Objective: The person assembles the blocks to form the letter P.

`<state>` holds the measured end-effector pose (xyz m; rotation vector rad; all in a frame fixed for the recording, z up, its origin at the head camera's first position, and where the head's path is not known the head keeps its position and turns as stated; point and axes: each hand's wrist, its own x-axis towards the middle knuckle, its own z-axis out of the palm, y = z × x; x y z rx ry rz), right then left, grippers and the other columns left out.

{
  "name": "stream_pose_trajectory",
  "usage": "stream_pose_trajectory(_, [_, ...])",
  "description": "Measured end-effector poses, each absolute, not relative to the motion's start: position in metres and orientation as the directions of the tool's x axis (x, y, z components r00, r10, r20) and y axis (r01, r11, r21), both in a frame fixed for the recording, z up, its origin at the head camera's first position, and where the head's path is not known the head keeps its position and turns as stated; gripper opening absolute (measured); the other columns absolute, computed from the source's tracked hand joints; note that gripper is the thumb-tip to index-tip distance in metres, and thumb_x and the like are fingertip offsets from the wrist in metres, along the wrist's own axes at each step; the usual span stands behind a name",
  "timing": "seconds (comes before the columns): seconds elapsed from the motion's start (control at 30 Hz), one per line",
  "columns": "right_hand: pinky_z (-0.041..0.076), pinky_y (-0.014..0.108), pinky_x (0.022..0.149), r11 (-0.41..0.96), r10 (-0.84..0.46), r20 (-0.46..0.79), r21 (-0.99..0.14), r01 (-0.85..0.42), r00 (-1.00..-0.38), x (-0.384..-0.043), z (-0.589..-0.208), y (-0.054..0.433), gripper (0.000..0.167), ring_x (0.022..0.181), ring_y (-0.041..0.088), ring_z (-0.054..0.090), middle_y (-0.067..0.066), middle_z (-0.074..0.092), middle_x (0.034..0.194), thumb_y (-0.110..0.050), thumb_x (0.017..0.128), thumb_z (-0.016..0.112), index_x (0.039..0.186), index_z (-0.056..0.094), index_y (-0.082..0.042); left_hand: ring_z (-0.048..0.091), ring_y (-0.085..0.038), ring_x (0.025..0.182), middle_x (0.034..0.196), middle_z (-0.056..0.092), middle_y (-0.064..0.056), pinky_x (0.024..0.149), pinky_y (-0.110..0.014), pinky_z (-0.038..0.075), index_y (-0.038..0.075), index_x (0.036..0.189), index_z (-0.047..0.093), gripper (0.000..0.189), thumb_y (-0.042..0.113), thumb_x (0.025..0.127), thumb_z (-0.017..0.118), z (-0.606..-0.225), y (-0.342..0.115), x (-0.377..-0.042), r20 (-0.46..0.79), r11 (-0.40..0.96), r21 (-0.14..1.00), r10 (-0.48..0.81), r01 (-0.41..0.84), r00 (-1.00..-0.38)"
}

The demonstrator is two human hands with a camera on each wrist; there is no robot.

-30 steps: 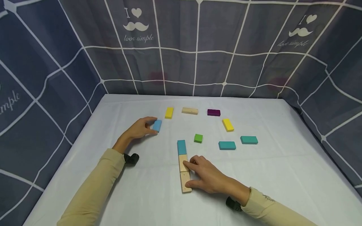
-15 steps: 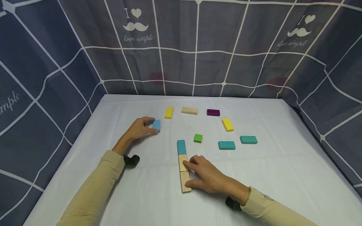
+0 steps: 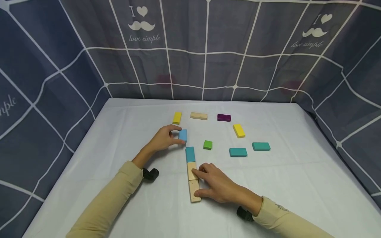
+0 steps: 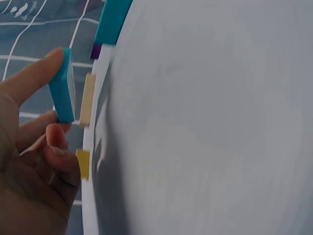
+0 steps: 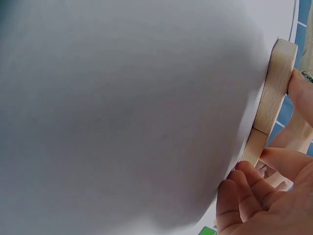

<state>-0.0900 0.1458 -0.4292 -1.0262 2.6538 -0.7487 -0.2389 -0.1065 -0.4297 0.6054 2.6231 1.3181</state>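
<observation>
In the head view my left hand [image 3: 163,138] pinches a light blue wooden block [image 3: 183,135] by its two ends, thumb and finger opposite each other. The left wrist view shows the same block [image 4: 62,90] raised above the white cloth. Just below it in the head view stretches a straight row: a blue block [image 3: 190,154] at the far end, then two plain wooden blocks [image 3: 194,188] end to end. My right hand [image 3: 218,185] rests on those two, its index finger on the farther one and its thumb on the nearer. The plain blocks [image 5: 275,83] also show in the right wrist view.
Beyond the row lie a green cube [image 3: 207,144], a yellow block [image 3: 177,118], a plain block [image 3: 198,116], a purple block [image 3: 224,117] and another yellow block [image 3: 239,131]. Two teal blocks [image 3: 238,152] lie to the right. A dark gridded curtain [image 3: 184,66] surrounds the table.
My left hand has carried the light blue block to the right, close to the far end of the row. My right hand stays in place on the plain blocks.
</observation>
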Motion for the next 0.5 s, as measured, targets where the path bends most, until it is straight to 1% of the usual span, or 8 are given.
stream_pose_trajectory(0.1, [0.043, 0.035, 0.089, 0.632, -0.673, -0.004, -0.524, -0.571, -0.74, -0.09, -0.429, 0.145, 0.07, 0.105, 0.014, 0.045, 0.001, 0.051, 0.119, -0.049, 0.091, 0.068, 0.144, 0.052, -0.007, 0.042, -0.016, 0.063, 0.095, 0.056, -0.012, 0.056, -0.029, 0.036, 0.003, 0.129, 0.063, 0.063, 0.027, 0.077, 0.087, -0.43, -0.098, -0.237, 0.058, 0.533, 0.798, 0.395, 0.281, -0.917])
stream_pose_trajectory(0.27, [0.043, 0.034, 0.089, 0.638, -0.669, -0.018, -0.526, -0.562, -0.743, -0.09, -0.429, 0.144, 0.07, 0.104, 0.014, 0.045, 0.001, 0.051, 0.119, -0.049, 0.09, 0.068, 0.144, 0.052, -0.008, 0.045, -0.017, 0.067, 0.11, 0.059, -0.009, 0.06, -0.029, 0.038, 0.004, 0.129, 0.063, 0.064, 0.03, 0.077, 0.087, -0.433, -0.088, -0.233, 0.046, 0.562, 0.784, 0.373, 0.265, -0.927])
stream_pose_trajectory(0.5, [0.043, 0.034, 0.09, 0.656, -0.658, -0.043, -0.523, -0.544, -0.752, -0.089, -0.429, 0.144, 0.071, 0.106, 0.013, 0.044, -0.001, 0.05, 0.12, -0.048, 0.089, 0.07, 0.146, 0.051, -0.01, 0.049, -0.018, 0.077, 0.122, 0.06, -0.009, 0.067, -0.03, 0.041, 0.003, 0.13, 0.062, 0.064, 0.032, 0.078, 0.086, -0.435, -0.08, -0.229, 0.036, 0.624, 0.723, 0.395, 0.297, -0.918])
